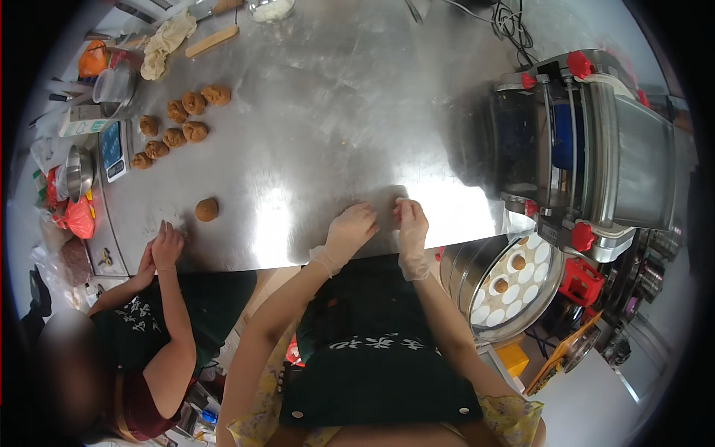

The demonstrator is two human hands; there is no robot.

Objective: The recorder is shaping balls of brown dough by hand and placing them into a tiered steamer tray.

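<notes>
Both hands over the near edge of the steel table (335, 127), a little apart — left hand (351, 228) with fingers curled in, knuckles up, can't tell what if anything is inside; right hand (412, 225) with fingers bent toward the thumb, partly closed, contents also can't be made out. Clear thin plastic (325, 258) loose at both wrists. Brown dough: one smooth ball (207, 209) sits alone on the table, left of the left hand and near a co-worker's hands (168, 244), which are together at the table edge; eight rougher dough lumps (195, 132) lie in two loose rows, upper left. Round metal steamer (456, 277) just right of and below the right hand, lined with white paper discs (496, 318), two brown balls (501, 285) on discs inside. Big metal machine with red knobs (644, 171) at the table's right end. Left side: scale (113, 149) by the lumps, metal bowl (80, 173) beside it; pale crumpled cloth (167, 45) and wooden stick (212, 41) at the top left, clear bowl (271, 9) of white stuff at the far edge. Dark apron (376, 335) on the wearer.
</notes>
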